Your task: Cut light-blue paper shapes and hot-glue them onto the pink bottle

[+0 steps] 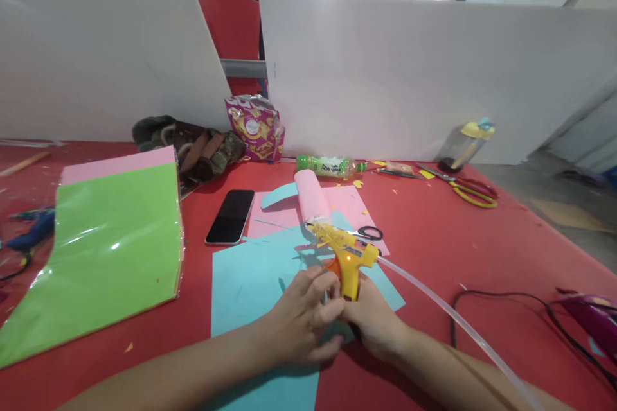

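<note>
A yellow hot glue gun [344, 252] with an orange trigger stands upright over a light blue sheet [250, 286]. Its nozzle points at a rolled pink tube [311, 196]. A clear glue stick [448, 318] trails from its back toward the lower right. My right hand [373, 321] is wrapped round the gun's handle from below. My left hand [301, 321] is curled against the handle's left side, fingers touching the gun near the trigger. Black-handled scissors [369, 232] lie just right of the nozzle on a pink sheet [349, 202].
A black phone [230, 216] lies left of the pink sheet. A wrapped stack of green and pink sheets [103, 250] fills the left. A green bottle [328, 166], snack bag [255, 127], yellow scissors [470, 191], black cable [506, 308] and white boards [409, 70] lie beyond.
</note>
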The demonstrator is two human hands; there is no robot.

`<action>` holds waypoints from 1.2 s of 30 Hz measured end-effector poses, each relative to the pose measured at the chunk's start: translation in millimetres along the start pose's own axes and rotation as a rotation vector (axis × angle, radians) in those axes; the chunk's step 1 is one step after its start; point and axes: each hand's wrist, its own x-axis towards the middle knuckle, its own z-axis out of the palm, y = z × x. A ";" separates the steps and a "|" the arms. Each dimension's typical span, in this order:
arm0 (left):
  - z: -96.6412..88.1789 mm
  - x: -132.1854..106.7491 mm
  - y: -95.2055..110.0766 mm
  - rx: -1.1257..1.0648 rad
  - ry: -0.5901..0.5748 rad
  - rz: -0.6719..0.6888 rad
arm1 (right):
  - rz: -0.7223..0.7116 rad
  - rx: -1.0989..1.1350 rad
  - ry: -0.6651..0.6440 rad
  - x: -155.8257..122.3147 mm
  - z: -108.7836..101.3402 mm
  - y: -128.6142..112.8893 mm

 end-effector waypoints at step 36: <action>-38.6 15.6 -35.8 -0.149 -0.018 -0.534 | 0.056 0.010 -0.033 17.4 -41.0 -34.0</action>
